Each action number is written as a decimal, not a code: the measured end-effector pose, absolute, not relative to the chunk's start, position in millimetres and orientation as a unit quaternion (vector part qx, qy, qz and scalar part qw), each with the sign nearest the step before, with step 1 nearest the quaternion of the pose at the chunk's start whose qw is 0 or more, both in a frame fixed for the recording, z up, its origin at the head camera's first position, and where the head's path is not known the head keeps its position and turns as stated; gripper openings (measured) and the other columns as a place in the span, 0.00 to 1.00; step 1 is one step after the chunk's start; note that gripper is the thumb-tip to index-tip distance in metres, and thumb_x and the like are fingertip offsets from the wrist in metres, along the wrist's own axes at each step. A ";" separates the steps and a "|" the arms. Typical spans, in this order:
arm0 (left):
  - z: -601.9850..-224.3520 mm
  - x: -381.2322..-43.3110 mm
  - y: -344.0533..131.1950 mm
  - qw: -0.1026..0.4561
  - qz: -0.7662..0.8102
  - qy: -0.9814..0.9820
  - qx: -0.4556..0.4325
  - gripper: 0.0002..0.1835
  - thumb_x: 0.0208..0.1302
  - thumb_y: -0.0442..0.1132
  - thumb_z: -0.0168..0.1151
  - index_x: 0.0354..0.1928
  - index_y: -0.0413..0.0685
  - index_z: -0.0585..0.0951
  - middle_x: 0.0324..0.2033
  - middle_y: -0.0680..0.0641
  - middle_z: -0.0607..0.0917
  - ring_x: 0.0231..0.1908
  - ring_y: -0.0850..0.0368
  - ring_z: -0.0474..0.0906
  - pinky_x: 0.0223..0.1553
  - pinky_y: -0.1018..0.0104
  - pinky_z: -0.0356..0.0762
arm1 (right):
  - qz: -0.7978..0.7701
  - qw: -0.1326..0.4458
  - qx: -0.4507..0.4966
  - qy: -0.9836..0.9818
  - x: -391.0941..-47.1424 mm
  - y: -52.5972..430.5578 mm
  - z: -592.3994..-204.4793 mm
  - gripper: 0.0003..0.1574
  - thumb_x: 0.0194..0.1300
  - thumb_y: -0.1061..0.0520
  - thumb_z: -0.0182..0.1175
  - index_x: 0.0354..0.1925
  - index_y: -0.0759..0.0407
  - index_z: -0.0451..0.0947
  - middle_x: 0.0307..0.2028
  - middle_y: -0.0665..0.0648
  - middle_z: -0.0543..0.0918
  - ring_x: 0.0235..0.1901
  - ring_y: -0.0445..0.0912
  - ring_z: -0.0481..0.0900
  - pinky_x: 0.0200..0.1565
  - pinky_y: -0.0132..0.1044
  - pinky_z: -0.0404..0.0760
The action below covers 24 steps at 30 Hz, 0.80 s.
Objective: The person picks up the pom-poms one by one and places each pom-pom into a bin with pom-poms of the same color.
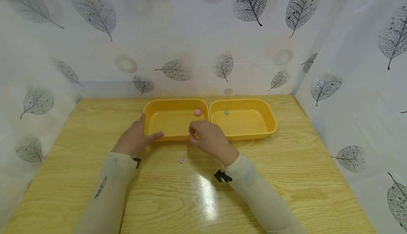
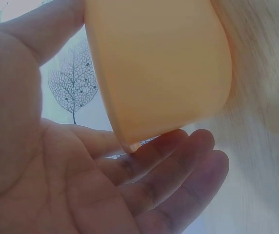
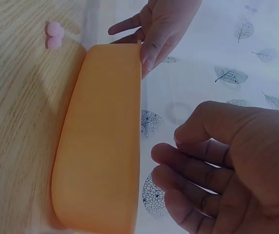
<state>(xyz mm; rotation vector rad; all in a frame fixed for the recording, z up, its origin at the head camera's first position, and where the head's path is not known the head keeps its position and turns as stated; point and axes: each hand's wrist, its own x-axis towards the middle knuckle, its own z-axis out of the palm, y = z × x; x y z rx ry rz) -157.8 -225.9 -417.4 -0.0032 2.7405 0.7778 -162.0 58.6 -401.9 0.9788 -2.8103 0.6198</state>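
Two yellow plastic trays stand side by side in the head view. My left hand (image 1: 135,137) holds the left tray (image 1: 171,101) at its left end, thumb over the near rim and fingers along the end wall. Over that tray's near right edge hovers my right hand (image 1: 208,136), its fingers loosely bent with a small gap at the tips; I see nothing between them. A pink ball (image 1: 198,112) lies in the left tray's far right corner. The right tray (image 1: 248,136) contains a small teal ball (image 1: 226,112). Small pink balls (image 1: 180,160) lie together on the table in front.
The wooden table (image 1: 286,191) ends at the back against a white curtain (image 1: 197,50) printed with dark leaves, which also hangs along both sides. The two trays touch or nearly touch at their inner ends.
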 end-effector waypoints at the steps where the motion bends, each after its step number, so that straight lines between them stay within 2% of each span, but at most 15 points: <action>1: -417.4 -157.8 -225.9 0.146 0.270 0.952 -0.002 0.67 0.64 0.76 0.58 0.82 0.42 0.31 0.73 0.22 0.58 0.65 0.29 0.68 0.65 0.32 0.66 | 0.204 0.051 0.322 -0.923 -161.9 58.8 -401.9 0.02 0.65 0.59 0.65 0.37 0.54 0.81 0.36 0.48 0.86 0.30 0.40 0.79 0.29 0.35 0.78; 4: -416.8 -157.4 -225.5 0.147 0.271 0.951 -0.005 0.67 0.63 0.76 0.58 0.82 0.43 0.31 0.73 0.23 0.59 0.64 0.30 0.69 0.65 0.33 0.66 | 0.206 0.049 0.320 -0.923 -162.1 59.3 -401.6 0.03 0.66 0.59 0.66 0.36 0.53 0.80 0.36 0.47 0.86 0.31 0.40 0.79 0.29 0.35 0.77; 7: -416.2 -157.1 -225.3 0.149 0.271 0.951 -0.006 0.67 0.63 0.76 0.58 0.82 0.43 0.31 0.74 0.23 0.57 0.67 0.28 0.67 0.66 0.32 0.64 | 0.210 0.048 0.316 -0.924 -162.4 59.8 -401.6 0.04 0.66 0.60 0.66 0.36 0.53 0.79 0.36 0.48 0.86 0.32 0.41 0.80 0.30 0.35 0.78; 10: -415.5 -156.9 -224.9 0.151 0.272 0.950 -0.006 0.67 0.63 0.76 0.58 0.82 0.43 0.31 0.75 0.23 0.56 0.69 0.26 0.64 0.67 0.32 0.63 | 0.218 0.050 0.313 -0.923 -163.3 60.0 -401.9 0.04 0.67 0.61 0.66 0.39 0.54 0.81 0.38 0.49 0.87 0.35 0.42 0.82 0.32 0.36 0.79; 15: -414.5 -157.0 -224.7 0.152 0.272 0.950 -0.005 0.68 0.63 0.77 0.57 0.82 0.43 0.31 0.74 0.23 0.56 0.69 0.26 0.63 0.67 0.31 0.63 | 0.222 0.058 0.309 -0.923 -165.0 60.3 -403.5 0.09 0.68 0.62 0.66 0.47 0.56 0.83 0.41 0.51 0.88 0.40 0.44 0.84 0.36 0.38 0.82; 24: -414.7 -157.6 -225.0 0.149 0.265 0.953 0.000 0.70 0.61 0.80 0.55 0.82 0.40 0.32 0.74 0.22 0.56 0.69 0.26 0.63 0.67 0.31 0.62 | 0.208 0.070 0.308 -0.926 -165.8 60.7 -405.5 0.03 0.70 0.59 0.68 0.42 0.52 0.83 0.39 0.49 0.86 0.38 0.42 0.82 0.37 0.38 0.82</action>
